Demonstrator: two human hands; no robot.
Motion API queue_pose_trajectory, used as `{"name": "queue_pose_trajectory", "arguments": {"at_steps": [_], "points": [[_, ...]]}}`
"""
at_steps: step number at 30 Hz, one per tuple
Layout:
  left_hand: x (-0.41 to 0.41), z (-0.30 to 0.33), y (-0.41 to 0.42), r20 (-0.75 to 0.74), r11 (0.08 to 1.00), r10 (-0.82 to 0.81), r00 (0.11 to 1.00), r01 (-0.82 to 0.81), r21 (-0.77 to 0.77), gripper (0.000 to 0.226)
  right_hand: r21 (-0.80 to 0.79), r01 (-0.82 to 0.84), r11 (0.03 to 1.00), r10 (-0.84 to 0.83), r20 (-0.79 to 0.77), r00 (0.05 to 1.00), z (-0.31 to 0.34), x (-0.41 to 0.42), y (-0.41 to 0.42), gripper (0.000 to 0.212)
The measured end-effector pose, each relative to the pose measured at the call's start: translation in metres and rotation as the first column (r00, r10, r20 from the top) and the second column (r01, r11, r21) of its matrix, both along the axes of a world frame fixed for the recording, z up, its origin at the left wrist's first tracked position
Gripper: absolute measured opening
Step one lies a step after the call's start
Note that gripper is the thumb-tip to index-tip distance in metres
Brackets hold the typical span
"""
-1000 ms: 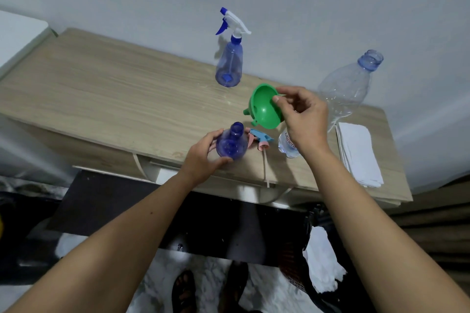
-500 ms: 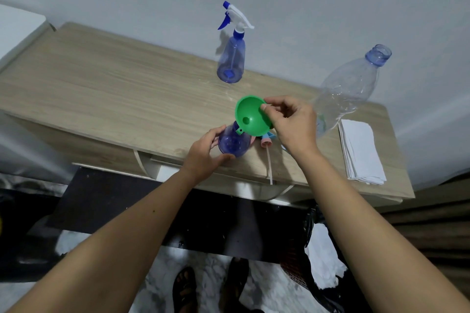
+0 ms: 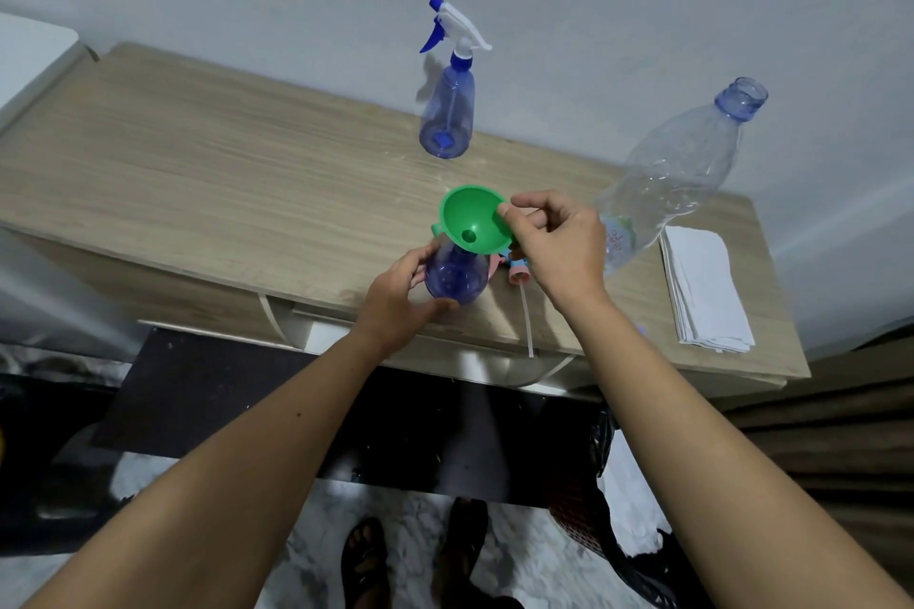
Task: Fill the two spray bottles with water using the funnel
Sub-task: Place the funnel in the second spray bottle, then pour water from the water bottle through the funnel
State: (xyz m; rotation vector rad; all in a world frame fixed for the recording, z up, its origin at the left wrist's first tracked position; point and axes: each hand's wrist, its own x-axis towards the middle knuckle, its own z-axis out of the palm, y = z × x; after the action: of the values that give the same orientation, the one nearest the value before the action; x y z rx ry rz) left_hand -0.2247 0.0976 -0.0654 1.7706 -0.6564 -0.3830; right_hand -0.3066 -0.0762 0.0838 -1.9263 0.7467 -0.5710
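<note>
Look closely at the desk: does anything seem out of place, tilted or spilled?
Nothing is spilled. One oddity: the removed spray head lies by the near spray bottle, its tube overhanging the desk edge.

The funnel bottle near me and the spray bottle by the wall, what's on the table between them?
In the head view, only bare wooden tabletop lies between the near bottle with the funnel and the far spray bottle.

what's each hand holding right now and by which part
The left hand grips the round body of the open blue plastic spray bottle. The right hand pinches the rim of the green plastic funnel sitting over that bottle's neck.
</note>
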Motion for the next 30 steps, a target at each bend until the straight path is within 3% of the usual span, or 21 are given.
{"name": "queue_pose_trajectory", "arguments": {"at_steps": [17,25,27,30], "points": [[0.000,0.003,0.001,0.077,0.996,-0.051,0.996,0.045,0.073,0.090,0.124,0.047,0.991,-0.057,0.085,0.995,-0.005,-0.010,-0.004,0.016],[-0.001,0.004,-0.002,-0.028,0.996,-0.009,1.000,0.011,0.085,0.090,-0.096,0.228,0.969,-0.204,0.208,0.957,0.000,-0.049,-0.018,0.019],[-0.003,0.006,-0.002,-0.036,0.996,-0.010,0.999,0.013,0.087,0.089,-0.201,0.343,0.917,-0.292,0.243,0.925,0.000,-0.060,-0.022,0.027],[-0.005,0.008,-0.003,-0.030,0.995,-0.004,1.000,0.006,0.101,0.087,-0.234,0.486,0.842,-0.425,0.267,0.865,-0.003,-0.067,-0.033,0.047]]}}
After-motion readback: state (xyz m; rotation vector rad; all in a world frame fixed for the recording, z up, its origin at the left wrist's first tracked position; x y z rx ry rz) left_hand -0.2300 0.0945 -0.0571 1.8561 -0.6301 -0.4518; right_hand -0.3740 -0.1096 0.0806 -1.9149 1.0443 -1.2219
